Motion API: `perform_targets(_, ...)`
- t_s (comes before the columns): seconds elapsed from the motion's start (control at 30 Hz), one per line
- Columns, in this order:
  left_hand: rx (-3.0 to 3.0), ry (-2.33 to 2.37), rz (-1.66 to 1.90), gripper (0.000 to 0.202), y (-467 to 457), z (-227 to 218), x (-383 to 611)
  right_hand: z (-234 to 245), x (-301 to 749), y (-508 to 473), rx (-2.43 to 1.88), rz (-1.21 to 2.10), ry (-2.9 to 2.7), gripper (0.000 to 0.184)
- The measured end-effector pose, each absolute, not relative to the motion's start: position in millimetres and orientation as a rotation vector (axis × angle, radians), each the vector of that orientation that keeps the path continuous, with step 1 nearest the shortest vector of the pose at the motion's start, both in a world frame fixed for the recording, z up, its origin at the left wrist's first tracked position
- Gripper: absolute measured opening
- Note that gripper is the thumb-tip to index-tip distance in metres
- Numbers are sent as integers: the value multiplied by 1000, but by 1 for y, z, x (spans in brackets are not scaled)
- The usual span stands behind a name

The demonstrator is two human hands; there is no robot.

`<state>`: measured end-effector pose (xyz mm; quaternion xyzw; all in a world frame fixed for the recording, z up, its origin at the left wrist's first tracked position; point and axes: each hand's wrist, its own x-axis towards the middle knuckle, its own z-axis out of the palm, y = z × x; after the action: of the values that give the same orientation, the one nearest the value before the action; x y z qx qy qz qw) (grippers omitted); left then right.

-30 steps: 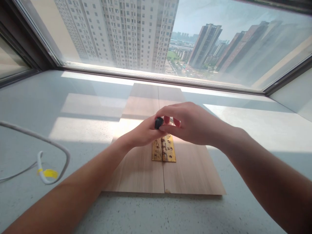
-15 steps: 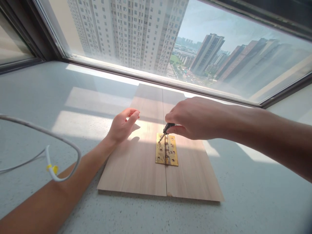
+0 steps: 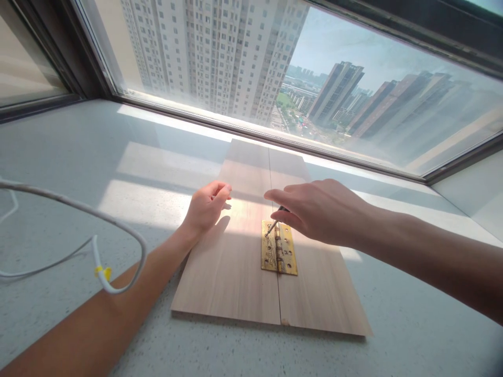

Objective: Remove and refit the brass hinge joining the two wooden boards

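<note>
A brass-coloured butt hinge [image 3: 291,262] lies opened flat across the seam between two pale wooden boards, the left board [image 3: 223,277] and the right board [image 3: 326,298]. My right hand [image 3: 318,212] is closed around the dark handle of a screwdriver [image 3: 271,229]. Its slanted shaft reaches an upper hole on the hinge's left leaf; whether a screw sits under the tip is too small to tell. Over the left board's edge, my left hand [image 3: 208,207] has its fingers curled and thumb pressed in. Anything pinched there is hidden.
The boards rest on a speckled white sill [image 3: 145,340] below a dark-framed window [image 3: 220,123]. At left, a looped white cable [image 3: 135,235] with a yellow tie [image 3: 102,272] passes in front of my left forearm. Sunlight stripes cross the boards.
My right hand has tilted lower over the screwdriver, covering more of its handle, and the index finger points out straighter. The whole view has shifted slightly. My left hand keeps its curled pose.
</note>
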<state>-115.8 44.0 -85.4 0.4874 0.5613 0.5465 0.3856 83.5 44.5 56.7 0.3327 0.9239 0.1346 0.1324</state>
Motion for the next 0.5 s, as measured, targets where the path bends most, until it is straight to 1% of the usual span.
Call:
perform_targets(0.07,1237,1423,1405,27,44,-85,-116,56,88,42,941,325,2711,24)
perform_targets(0.23,1249,1413,1394,25,44,-85,-118,62,95,44,889,7,2698,18)
perform_targets(0.3,1245,1414,1405,24,45,-86,-118,65,94,48,860,-63,2658,17)
perform_targets(0.43,1251,1415,1421,24,45,-88,-119,66,89,55,842,-47,2623,18)
perform_targets(0.5,1255,1416,1413,25,45,-88,-119,62,87,57,853,11,2621,23)
